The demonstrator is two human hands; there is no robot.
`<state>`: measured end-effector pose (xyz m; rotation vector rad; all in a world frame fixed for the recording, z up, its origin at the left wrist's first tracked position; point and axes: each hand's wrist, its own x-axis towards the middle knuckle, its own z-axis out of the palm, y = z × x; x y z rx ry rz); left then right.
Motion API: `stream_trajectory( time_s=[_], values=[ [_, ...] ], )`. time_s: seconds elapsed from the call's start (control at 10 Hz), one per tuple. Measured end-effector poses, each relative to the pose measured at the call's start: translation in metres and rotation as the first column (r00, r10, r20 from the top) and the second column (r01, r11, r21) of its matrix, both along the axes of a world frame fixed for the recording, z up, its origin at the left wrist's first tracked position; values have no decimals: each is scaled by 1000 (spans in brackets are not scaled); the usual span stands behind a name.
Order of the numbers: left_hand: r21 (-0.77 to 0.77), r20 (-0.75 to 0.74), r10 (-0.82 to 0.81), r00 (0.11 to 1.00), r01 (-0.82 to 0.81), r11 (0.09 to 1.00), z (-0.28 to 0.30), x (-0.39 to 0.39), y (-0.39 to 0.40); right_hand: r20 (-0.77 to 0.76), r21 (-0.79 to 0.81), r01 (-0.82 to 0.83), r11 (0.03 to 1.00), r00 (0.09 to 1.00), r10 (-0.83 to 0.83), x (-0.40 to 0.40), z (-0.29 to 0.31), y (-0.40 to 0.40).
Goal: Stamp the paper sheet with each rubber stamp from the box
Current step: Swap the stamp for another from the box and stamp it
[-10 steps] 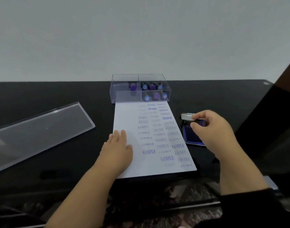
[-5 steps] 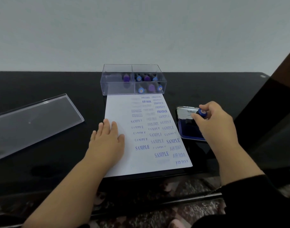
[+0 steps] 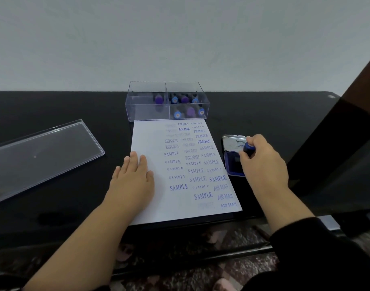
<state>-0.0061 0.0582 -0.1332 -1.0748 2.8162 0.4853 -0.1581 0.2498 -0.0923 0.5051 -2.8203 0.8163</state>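
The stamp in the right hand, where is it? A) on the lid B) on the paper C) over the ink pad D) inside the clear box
C: the right hand holds the stamp over the open ink pad, beside the paper, not on it.

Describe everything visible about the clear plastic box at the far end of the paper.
The clear box is a lidless, transparent, hard-looking plastic rectangle, standing upright on the black table at the far edge of the paper sheet. A divider splits it into two compartments. The left one holds a single purple-topped stamp; the right holds six stamps with blue or purple tops, in two rows. Neither hand touches it. Whether it touches the sheet cannot be told.
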Motion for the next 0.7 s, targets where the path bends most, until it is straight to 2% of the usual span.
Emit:
stream_trajectory(
  time_s=[0.7],
  values=[
    [-21, -49, -38, 998, 37, 999, -1, 11, 3, -4, 10, 6, 1000, 1000, -6, 4, -5, -1]
  ],
)
